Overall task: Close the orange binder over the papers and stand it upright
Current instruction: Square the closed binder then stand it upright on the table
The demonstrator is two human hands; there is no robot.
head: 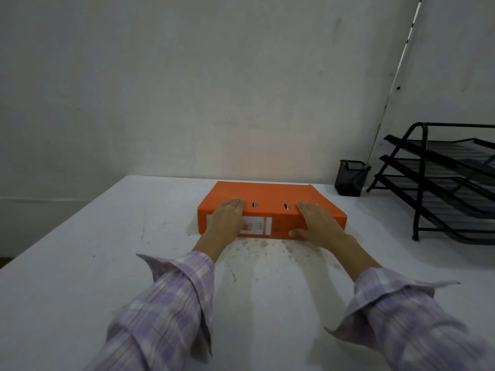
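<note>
The orange binder (270, 195) lies flat and closed on the white table (80, 263), its spine with a white label facing me. No papers show; the cover hides whatever is inside. My left hand (227, 218) grips the spine's left part, fingers over the top cover and thumb on the label. My right hand (318, 222) grips the spine's right part the same way, thumb low on the spine.
A black mesh pen cup (351, 178) stands at the back right by the wall. A black three-tier letter tray (442, 183) fills the right edge. The grey wall runs just behind the binder. The table's left edge slants off at the left.
</note>
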